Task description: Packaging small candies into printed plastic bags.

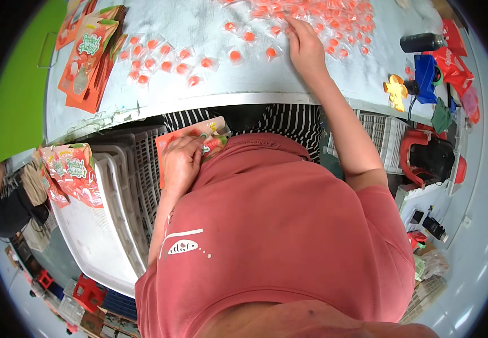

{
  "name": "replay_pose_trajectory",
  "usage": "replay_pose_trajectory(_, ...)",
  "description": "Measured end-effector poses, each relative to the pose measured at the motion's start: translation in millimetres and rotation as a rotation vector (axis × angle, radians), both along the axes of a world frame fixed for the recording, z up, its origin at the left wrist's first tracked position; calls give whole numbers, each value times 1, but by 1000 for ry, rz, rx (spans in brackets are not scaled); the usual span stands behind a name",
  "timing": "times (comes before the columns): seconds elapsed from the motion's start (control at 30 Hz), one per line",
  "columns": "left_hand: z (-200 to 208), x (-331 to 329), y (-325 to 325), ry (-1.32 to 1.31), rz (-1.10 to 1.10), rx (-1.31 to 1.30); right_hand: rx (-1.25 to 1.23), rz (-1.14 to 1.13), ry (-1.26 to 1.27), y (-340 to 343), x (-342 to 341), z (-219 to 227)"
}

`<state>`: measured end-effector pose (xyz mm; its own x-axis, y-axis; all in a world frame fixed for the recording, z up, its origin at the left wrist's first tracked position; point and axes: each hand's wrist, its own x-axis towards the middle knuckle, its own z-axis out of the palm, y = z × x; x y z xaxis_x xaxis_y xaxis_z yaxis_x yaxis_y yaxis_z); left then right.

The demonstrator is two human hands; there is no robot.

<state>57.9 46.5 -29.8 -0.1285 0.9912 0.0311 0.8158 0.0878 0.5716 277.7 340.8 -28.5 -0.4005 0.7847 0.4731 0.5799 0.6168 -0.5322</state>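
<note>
Nearest the body, the left hand (pixel 182 160) is over the lap with its fingers bent and closed over a flat orange-red printed pouch of glossy film (pixel 216 144); the grip underneath is hidden. Good practice, in this inspector's judgement, is a firm but shallow hold by the edge, so that the film does not crease. The pouch lies beneath the palm and shows past the fingertips on the right; whether its mouth is open cannot be told.

Beyond the front edge of the pale blue worktable (pixel 171 93), the right hand (pixel 307 48) reaches forward, its fingers extended and slightly curved. Whether they have hold of anything cannot be told. Light fingertip contact appears advisable, with pieces taken by the wrapper and not pressed at the centre.

One small round orange-red piece in a square transparent wrapper (pixel 276 30) lies just left of the fingertips; a second, similar piece (pixel 271 53) lies nearer the table edge. Farthest off, a dense heap of such wrapped pieces (pixel 334 14) spreads ahead and to the right of the fingertips.
</note>
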Motion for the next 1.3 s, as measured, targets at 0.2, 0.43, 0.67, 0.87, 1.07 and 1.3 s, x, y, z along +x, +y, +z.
replay_pose_trajectory(0.2, 2, 1, 1, 5, 4, -25, 208, 42, -123, 5, 19, -12)
replay_pose_trajectory(0.43, -2, 1, 0, 16, 0, 14, 201, 171, -92, -26, 4, -10)
replay_pose_trajectory(0.67, -6, 1, -3, 4, 16, 7, 150, 217, -46, -27, -24, -22)
replay_pose_trajectory(0.87, -5, 2, -5, 1, 16, 20, 308, 257, -158, -23, -67, -22)
replay_pose_trajectory(1.07, -8, 0, -11, 8, 46, 47, -45, 343, -64, -28, -61, -29)
replay_pose_trajectory(1.3, -1, -2, -6, -35, 38, 38, -103, 414, 71, -36, -81, -26)
